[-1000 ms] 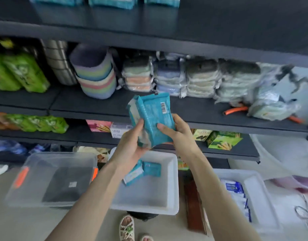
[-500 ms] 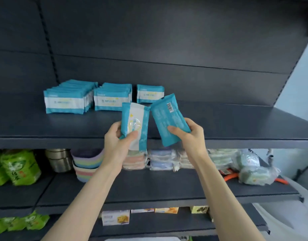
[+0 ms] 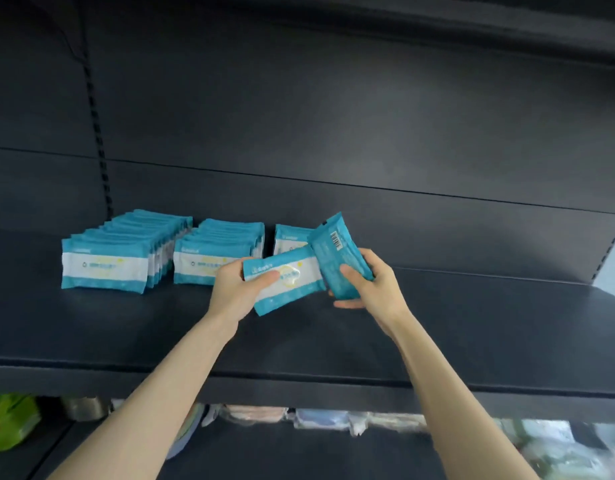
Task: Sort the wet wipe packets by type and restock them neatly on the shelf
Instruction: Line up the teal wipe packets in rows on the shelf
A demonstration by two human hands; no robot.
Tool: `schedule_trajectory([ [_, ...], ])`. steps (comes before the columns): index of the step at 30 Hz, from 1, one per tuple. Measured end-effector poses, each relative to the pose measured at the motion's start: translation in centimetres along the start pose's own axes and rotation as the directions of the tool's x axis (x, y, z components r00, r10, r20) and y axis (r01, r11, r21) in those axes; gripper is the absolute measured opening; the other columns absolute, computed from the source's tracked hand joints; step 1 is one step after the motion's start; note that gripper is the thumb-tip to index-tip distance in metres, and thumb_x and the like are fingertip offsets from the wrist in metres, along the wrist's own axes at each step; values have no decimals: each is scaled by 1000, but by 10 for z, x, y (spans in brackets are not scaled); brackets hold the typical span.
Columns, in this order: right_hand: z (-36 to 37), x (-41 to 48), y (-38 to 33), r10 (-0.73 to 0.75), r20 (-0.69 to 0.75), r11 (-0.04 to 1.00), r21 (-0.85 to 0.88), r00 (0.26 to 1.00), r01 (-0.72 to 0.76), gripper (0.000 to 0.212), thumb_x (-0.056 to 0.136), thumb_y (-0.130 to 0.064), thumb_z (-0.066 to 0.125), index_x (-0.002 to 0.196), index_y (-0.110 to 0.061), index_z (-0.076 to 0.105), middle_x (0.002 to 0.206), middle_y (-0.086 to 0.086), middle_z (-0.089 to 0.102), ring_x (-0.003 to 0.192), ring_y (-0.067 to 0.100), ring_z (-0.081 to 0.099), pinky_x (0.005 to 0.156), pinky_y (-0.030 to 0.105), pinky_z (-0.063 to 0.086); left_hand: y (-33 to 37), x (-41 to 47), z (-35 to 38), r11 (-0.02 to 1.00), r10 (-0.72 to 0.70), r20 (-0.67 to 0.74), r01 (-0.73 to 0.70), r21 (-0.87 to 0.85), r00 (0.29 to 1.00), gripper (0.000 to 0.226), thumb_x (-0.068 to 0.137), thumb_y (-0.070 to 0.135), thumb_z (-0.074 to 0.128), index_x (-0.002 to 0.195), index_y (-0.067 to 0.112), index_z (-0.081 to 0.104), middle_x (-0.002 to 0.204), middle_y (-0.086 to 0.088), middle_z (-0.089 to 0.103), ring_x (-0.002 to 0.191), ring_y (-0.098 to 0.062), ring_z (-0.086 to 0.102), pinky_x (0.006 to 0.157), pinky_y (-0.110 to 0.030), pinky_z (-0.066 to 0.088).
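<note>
The restocking step is judged to be in hand. A soft teal-and-white plastic wet wipe packet (image 3: 288, 284) is gripped by the left hand (image 3: 236, 289), with the thumb laid across its printed front and the fingers curled behind. It is held lengthwise and tilted, its right end raised toward two o'clock. A second teal plastic packet with its barcoded back turned outward (image 3: 337, 254) is gripped by the right hand (image 3: 372, 292), thumb on the back face. It is held nearly on end, leaning toward eleven o'clock. The two packets meet at their near edges; whether they press together cannot be told. Both are held just above the dark grey metal shelf (image 3: 472, 323), well in from its front lip.

At ten o'clock from the left hand, a long row of matching teal-and-white packets (image 3: 105, 268) stands on edge, fronts outward. A shorter second row (image 3: 209, 259) stands just beside it and is partly hidden by the left hand. A third row, seemingly a single packet (image 3: 288, 239), stands at twelve o'clock, directly behind the held pair.

The next move is judged to call for the barcoded packet to be turned front outward. Both packets would then be stood on edge in front of the third row, squared with its neighbours. Since the packets are thin and soft, they may need to be steadied against toppling.
</note>
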State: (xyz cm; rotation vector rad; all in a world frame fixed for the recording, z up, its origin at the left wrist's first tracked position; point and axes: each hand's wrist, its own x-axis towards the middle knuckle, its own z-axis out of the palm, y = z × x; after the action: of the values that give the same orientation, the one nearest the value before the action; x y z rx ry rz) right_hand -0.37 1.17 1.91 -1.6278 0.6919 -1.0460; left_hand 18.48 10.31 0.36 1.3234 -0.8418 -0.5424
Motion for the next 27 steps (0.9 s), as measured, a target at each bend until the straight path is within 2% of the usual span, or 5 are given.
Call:
schedule_trajectory([
  [4,-22,39,5,14,-11,1000,-26,1000,-14,13,93,-10,58,102,-19,60,105,12,67,80,30,70,59,32,58,-3,40,14,974,45,80,-61,217,996,14,85,7,68,89,20,65,93,1,67,93,-21,64,78,-31,50],
  [7,-34,64,11,44,9,995,-88,999,-43,14,93,-10,59,105,-17,60,103,10,68,76,29,71,57,31,57,-5,68,31,852,137,117,-177,492,984,25,86,12,68,110,15,64,112,4,60,106,-16,54,87,-29,43],
  [10,-41,85,19,59,-7,991,-122,998,-60,13,92,-11,60,103,-18,59,106,10,67,77,29,71,55,30,56,-9,90,47,736,201,115,-227,638,973,26,88,14,66,113,15,61,121,-3,59,107,-19,52,85,-28,39],
  [18,-40,100,38,65,-50,982,-172,997,-72,12,90,-15,64,95,-14,52,111,5,64,85,28,70,56,31,57,-21,123,63,606,212,148,-249,755,966,22,87,12,66,107,12,56,112,-8,60,92,-22,57,78,-34,46],
  [27,-42,99,41,35,-86,983,-176,996,-50,12,89,-14,65,95,-14,55,105,-2,63,89,20,68,62,36,60,-26,140,67,472,327,208,-350,809,922,24,87,10,66,110,6,59,113,-6,54,100,-24,54,82,-34,42],
])
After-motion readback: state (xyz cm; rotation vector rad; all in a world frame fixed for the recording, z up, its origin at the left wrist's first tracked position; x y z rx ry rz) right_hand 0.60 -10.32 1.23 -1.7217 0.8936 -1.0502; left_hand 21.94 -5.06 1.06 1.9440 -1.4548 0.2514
